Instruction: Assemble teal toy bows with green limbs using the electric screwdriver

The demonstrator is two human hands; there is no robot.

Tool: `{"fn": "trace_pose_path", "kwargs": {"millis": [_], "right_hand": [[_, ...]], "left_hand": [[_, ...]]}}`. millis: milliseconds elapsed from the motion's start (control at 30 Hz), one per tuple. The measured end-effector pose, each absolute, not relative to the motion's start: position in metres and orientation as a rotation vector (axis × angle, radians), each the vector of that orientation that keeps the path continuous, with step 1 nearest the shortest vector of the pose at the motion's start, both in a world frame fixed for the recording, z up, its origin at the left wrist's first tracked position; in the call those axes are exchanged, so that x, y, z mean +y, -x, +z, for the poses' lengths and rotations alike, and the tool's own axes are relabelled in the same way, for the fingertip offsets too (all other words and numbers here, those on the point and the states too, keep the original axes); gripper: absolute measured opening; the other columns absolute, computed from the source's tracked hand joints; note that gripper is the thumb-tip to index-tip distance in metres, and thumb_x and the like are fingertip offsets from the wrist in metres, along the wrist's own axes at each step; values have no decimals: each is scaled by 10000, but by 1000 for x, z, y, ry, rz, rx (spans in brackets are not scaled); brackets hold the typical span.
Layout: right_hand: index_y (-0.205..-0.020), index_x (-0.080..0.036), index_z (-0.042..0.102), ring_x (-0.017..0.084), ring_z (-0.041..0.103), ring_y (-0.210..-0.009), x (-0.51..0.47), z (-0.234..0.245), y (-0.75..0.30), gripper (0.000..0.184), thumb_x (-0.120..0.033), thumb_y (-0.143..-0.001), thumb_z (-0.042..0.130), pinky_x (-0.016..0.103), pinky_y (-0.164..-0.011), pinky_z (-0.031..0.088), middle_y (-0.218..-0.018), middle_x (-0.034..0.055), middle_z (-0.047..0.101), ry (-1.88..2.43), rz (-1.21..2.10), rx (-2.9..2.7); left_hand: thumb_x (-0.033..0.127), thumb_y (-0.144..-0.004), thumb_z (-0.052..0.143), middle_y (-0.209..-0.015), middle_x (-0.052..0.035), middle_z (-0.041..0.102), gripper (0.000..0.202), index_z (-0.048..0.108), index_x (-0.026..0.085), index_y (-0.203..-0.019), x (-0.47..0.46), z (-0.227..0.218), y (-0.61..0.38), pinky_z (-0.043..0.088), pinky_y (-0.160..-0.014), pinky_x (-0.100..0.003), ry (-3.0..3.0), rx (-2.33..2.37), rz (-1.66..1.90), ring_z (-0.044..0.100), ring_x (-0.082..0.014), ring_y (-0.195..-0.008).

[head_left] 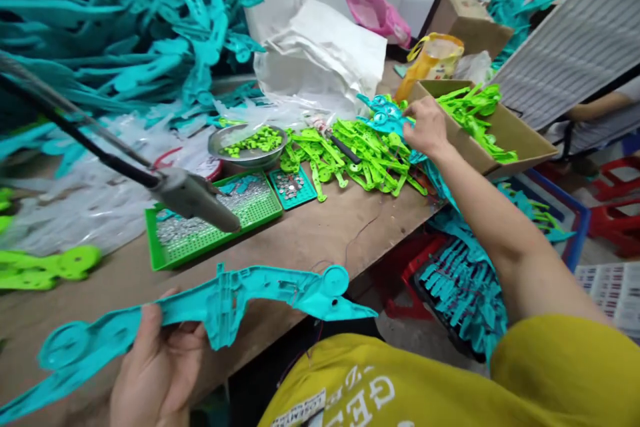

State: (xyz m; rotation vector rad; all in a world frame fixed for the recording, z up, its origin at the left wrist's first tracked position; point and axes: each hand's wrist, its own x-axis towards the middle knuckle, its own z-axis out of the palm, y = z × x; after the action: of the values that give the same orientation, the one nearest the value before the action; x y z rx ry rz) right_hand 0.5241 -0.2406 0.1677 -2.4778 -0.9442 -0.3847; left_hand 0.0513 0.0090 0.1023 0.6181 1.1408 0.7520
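Note:
My left hand is closed around a long teal plastic shell, thumb on top and fingers beneath. The shell lies lengthwise over the near table edge, its ribbed inside facing up; it has round ends and a pointed tip at the right. A thin wire runs near its right end. Stretched far to the right, my right hand has its fingers closed at a smaller teal plastic part above the pile of lime-green plastic parts. My fingertips there are partly hidden.
A metal bowl, a green tray and a small teal tray stand mid-table. A grey-headed tool on a rod juts over the green tray. A cardboard box stands right; teal parts heap left.

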Motion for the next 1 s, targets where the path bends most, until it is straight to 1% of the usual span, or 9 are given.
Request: {"fn": "trace_pose_path", "kwargs": {"millis": [100,133,167,233,367,567,733,900,1000], "right_hand": [[-1054,-176,688,196,618,-849,-229,133,-454,369,-123,-700,600,328,-825,505,-960,68,719,2348,-30,-1426],[-1029,-184,700,198,623,-845,-227,118,-432,379,-114,-666,619,321,-814,499,-932,56,726,2294,99,-1579],[-1064,-174,700,219,629,-903,-227,103,-412,403,-104,-678,606,342,-843,482,-978,82,729,2239,243,-1817],[-1096,-162,705,244,626,-956,-230,77,-384,369,-101,-762,558,380,-876,447,-1034,130,726,2274,285,-1971],[-918,-234,741,220,622,-783,-241,52,-377,208,-206,-873,540,371,-791,478,-837,87,719,2248,110,-1676],[-1005,-264,727,257,680,-912,-258,86,-416,197,-321,-925,555,436,-847,541,-969,73,732,2136,-261,-1138],[-813,-303,781,240,679,-749,-266,131,-435,70,-368,-788,777,420,-731,538,-793,44,738,1992,-171,-1016],[-877,-415,778,291,683,-750,-267,160,-438,73,-424,-806,762,494,-736,550,-835,45,735,2005,-174,-915],[-840,-393,774,272,670,-675,-267,158,-436,122,-499,-780,768,470,-637,548,-782,50,718,2024,-35,-915]], "left_hand": [[277,-1043,442,-721,23,735,348,733,244,-853,20,103,-38,595,-595,-129,-589,1174,807,669,-93,-630],[294,-1046,432,-722,21,735,361,727,245,-844,23,103,-35,598,-597,-138,-574,1176,827,675,-101,-641],[312,-1049,416,-718,20,732,377,719,246,-835,27,102,-33,604,-597,-154,-559,1172,855,680,-110,-651],[341,-1056,381,-698,22,720,407,699,247,-819,34,99,-28,609,-585,-181,-523,1157,917,686,-127,-664],[339,-1058,379,-675,28,698,388,666,230,-821,48,87,-16,601,-590,-187,-448,1124,979,679,-127,-670],[344,-1059,428,-712,25,702,330,644,186,-866,48,72,-18,595,-685,-197,-314,1195,962,665,-101,-642],[323,-1058,454,-740,7,711,292,655,176,-906,39,72,-36,593,-740,-218,-243,1212,954,674,-103,-696],[309,-1054,470,-746,15,701,254,659,179,-944,34,75,-40,596,-799,-249,-216,1196,952,669,-102,-713],[311,-1057,465,-788,21,717,255,657,188,-941,31,74,-40,597,-775,-239,-229,1195,971,669,-92,-701]]}}
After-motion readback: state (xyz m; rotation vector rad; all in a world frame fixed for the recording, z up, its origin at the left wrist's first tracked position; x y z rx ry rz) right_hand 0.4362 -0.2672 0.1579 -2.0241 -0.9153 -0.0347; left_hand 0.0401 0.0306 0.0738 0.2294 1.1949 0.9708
